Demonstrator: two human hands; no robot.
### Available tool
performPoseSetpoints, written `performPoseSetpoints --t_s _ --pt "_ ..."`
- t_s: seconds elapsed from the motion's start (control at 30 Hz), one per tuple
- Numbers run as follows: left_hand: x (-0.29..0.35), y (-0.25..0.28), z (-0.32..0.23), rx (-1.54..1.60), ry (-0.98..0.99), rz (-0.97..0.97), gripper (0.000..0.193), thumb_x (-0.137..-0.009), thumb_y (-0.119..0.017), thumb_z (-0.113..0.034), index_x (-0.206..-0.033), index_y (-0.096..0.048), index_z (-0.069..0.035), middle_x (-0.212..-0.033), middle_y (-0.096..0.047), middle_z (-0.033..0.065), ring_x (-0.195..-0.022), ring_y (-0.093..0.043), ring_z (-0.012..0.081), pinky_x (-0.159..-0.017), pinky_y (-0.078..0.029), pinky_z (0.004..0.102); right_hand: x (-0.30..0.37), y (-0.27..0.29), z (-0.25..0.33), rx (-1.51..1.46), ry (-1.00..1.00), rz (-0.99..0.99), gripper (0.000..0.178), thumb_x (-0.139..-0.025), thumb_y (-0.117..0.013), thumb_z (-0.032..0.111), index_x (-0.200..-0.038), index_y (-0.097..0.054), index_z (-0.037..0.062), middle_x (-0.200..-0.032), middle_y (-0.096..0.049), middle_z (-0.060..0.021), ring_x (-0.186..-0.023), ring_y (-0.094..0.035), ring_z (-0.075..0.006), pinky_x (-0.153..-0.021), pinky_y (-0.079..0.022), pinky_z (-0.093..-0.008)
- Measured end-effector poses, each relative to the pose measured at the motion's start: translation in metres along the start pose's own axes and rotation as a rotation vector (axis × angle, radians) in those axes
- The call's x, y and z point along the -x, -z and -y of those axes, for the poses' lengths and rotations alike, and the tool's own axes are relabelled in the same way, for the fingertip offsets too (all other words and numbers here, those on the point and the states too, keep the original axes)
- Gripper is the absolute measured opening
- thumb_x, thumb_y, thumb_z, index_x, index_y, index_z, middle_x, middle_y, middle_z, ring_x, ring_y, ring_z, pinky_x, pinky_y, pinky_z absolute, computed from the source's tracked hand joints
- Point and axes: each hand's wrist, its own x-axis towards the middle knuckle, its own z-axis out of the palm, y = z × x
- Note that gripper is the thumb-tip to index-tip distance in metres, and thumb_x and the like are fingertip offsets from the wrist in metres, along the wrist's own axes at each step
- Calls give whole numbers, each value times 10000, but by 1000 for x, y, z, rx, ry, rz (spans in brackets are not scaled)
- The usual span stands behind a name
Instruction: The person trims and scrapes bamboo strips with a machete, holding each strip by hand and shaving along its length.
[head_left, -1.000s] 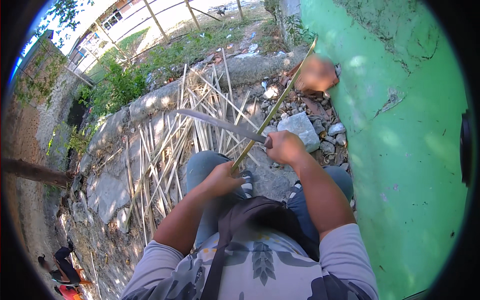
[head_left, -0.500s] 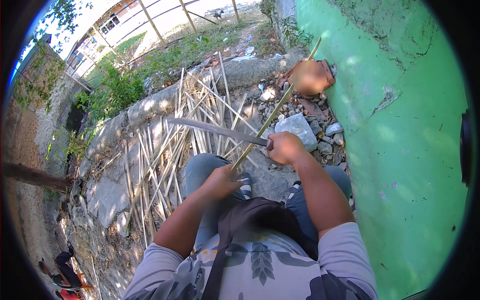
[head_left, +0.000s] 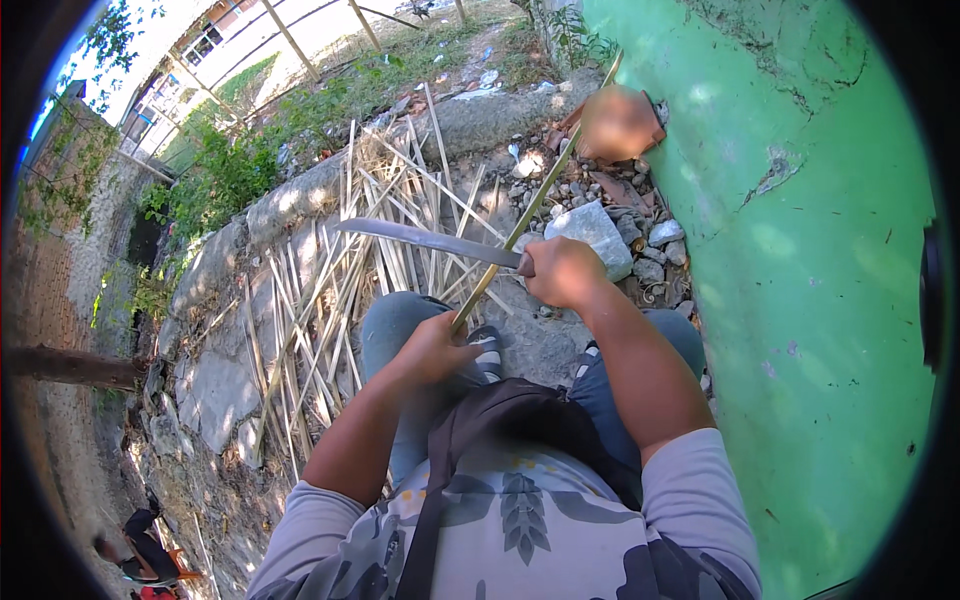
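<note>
A long machete (head_left: 430,238) is in my right hand (head_left: 565,272), whose fingers are wrapped round its handle. Its blade points left and lies across a thin, pale yellow-green wooden strip (head_left: 548,180), perhaps bamboo. My left hand (head_left: 432,350) grips the strip's near end, above my left knee. From there the strip slants away to the far right, toward the green wall. The blade crosses it close to my right hand; whether the edge bites into it I cannot tell. Many similar split strips (head_left: 395,230) lie in a loose heap on the ground beyond my left hand.
A pale stone block (head_left: 590,240) and rubble lie beyond my right hand. The green wall (head_left: 790,300) rises close on my right. A low stone kerb (head_left: 290,210) runs behind the heap. At the lower left, a person (head_left: 145,548) sits some way off.
The view has tilted slightly. My right hand and the machete have shifted a little to the left, and the strip's far end has moved slightly left too. Both grips stay the same.
</note>
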Motion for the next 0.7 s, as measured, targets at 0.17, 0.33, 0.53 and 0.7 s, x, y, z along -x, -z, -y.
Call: performPoseSetpoints --t_s 0.17,0.33,0.53,0.7 --pt "9 -1 -2 -58 0 -15 378 -818 -833 -243 -895 -529 -30 -771 -530 42 -726 -485 144 -664 -452 342 0 -3 4 19 3 29 128 -799 -701 223 -894 -735 147 -895 -749 -92 -875 -720 -323 -788 -569 -430" --pt "4 0 1 -84 2 -25 385 -815 -835 -238 -859 -509 -38 -760 -526 41 -715 -486 146 -654 -450 338 -3 5 -2 -50 -61 -19 130 -798 -703 215 -897 -720 132 -884 -742 -107 -867 -717 -326 -783 -568 -432" --pt "7 -2 -8 -95 -12 -48 387 -818 -834 -245 -859 -510 -36 -764 -528 43 -710 -479 149 -651 -444 339 -4 7 -15 -86 -78 16 130 -800 -694 199 -906 -721 129 -900 -736 -125 -866 -712 -334 -772 -563 -434" --pt "4 -4 4 -73 -21 -59 388 -817 -836 -246 -866 -517 -31 -755 -533 54 -711 -491 149 -649 -447 341 -1 10 -2 9 -98 76 216 -819 -686 196 -1022 -761 205 -1014 -754 -71 -984 -719 -266 -860 -565 -410"
